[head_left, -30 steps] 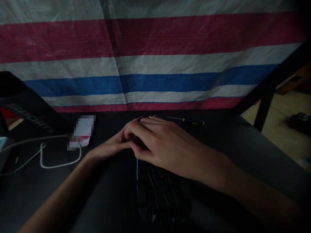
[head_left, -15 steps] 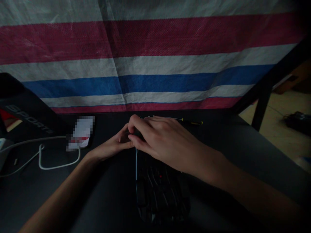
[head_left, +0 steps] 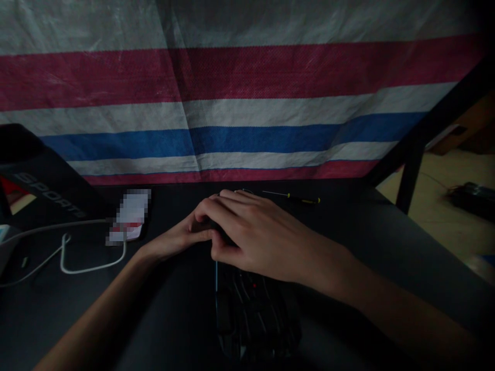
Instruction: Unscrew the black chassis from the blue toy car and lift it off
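Both my hands meet over the far end of a dark flat device with a thin blue edge and a small red dot, lying on the black table. My right hand lies over that end with fingers curled round a small dark part. My left hand comes in from the left, its fingertips pinched against the same spot under my right fingers. What they grip is hidden in the dim light.
A thin screwdriver with a yellow-black handle lies just beyond my hands. A white cable loops at left beside a small white-red item. A black "SPORTS" object stands far left. A striped tarp hangs behind.
My right hand's fingers shifted slightly over the device's far end, then curled back down. My left hand stayed pinched at the same spot. The view tilted a little.
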